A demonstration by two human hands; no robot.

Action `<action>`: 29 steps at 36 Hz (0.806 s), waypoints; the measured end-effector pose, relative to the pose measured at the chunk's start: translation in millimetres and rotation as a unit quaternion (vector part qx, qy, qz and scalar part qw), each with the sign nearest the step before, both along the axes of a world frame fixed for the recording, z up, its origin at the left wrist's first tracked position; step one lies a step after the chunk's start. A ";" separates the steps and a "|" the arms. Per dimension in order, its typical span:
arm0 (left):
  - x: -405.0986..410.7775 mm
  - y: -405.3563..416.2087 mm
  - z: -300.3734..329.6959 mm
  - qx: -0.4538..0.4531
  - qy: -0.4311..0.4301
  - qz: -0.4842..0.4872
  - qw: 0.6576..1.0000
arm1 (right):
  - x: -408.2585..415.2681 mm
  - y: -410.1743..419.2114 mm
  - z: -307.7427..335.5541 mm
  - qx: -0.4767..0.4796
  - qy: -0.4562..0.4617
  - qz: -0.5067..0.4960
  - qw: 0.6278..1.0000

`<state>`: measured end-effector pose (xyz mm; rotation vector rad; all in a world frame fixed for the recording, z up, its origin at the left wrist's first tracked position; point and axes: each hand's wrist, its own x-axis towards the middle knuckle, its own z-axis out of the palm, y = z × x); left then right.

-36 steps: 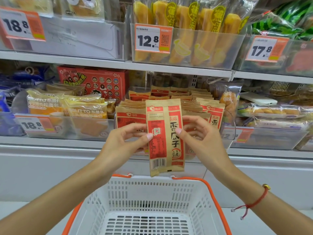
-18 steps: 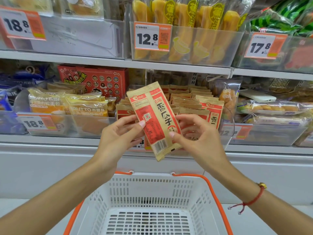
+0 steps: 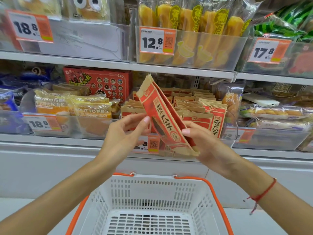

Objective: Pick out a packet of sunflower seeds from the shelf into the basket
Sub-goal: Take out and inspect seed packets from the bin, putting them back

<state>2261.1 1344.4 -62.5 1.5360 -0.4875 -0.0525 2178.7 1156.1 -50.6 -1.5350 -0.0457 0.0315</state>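
head | both hands pinch tilted seed packet [image 3: 166, 116] | left hand [image 3: 125, 134], right hand [image 3: 205, 143] | above basket [image 3: 149, 192]

The price tag [image 3: 147, 144] is being partly hidden by the left hand [image 3: 123, 134]; the basket [image 3: 152, 197] is being cut off below.

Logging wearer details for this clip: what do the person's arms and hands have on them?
Both forearms are bare, no sleeves or gloves visible. The right wrist wears a thin red string bracelet with a small bead and a loose dangling end. The left wrist carries nothing.
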 end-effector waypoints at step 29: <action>40.1 10.4 58.2 -0.103 -0.094 -0.037 0.990 | 49.5 6.9 64.3 -0.271 -0.299 -0.197 0.893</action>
